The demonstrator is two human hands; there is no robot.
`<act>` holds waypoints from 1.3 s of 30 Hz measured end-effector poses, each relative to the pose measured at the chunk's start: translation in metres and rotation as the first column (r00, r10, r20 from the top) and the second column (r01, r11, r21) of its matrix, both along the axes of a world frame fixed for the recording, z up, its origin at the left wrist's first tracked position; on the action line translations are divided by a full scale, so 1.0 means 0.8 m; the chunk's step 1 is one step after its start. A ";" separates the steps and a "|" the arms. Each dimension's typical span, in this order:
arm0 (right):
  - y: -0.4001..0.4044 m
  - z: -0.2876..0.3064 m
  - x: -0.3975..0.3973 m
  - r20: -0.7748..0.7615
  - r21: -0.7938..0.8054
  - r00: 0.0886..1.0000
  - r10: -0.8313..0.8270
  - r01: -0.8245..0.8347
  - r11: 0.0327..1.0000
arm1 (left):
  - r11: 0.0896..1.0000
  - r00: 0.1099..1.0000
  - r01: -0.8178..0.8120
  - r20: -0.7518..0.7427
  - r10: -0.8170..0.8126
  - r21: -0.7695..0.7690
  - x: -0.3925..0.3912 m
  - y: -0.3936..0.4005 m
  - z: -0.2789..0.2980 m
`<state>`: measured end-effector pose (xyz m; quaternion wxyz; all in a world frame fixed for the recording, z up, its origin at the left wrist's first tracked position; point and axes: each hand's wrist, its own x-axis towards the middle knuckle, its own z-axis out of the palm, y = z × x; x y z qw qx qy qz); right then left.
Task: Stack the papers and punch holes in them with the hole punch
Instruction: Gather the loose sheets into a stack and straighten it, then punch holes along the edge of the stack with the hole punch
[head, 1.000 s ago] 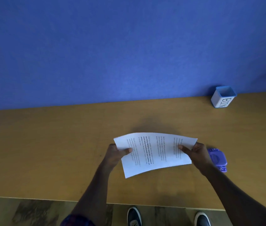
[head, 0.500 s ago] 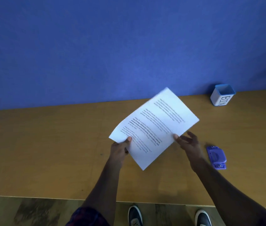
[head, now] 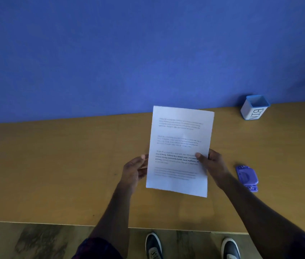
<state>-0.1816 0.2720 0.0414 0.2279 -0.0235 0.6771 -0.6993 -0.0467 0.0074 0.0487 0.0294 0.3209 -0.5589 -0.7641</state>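
Note:
A stack of white printed papers [head: 180,139] is held upright in portrait above the wooden desk, text facing me. My left hand [head: 134,170] grips its left edge with the thumb on the front. My right hand [head: 212,165] grips the right edge, thumb pressed on the printed text. How many sheets are in the stack cannot be told. A purple hole punch [head: 246,177] lies flat on the desk, just right of my right hand and apart from it.
A white cup with a blue rim marked BIN [head: 254,107] stands at the back right against the blue partition wall [head: 129,53]. The wooden desk [head: 54,174] ends at a front edge near my shoes.
The papers were turned from landscape through a diagonal to portrait and raised. Both hands shifted to the side edges; the right hand regripped the sheet. The hole punch stayed put.

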 end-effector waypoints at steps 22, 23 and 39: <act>0.017 -0.043 0.000 0.065 0.266 0.998 -0.011 -0.007 0.964 | 0.949 0.957 -0.011 0.271 0.101 -0.314 -0.006 0.023 -0.064; 0.016 -0.046 0.001 0.061 0.289 0.998 -0.015 -0.003 0.957 | 0.937 0.950 0.007 0.294 0.102 -0.349 -0.006 0.023 -0.068; 0.019 -0.074 0.019 0.009 0.641 0.992 0.128 -0.104 0.761 | 0.761 0.897 0.227 0.435 0.079 -0.608 0.013 0.032 -0.068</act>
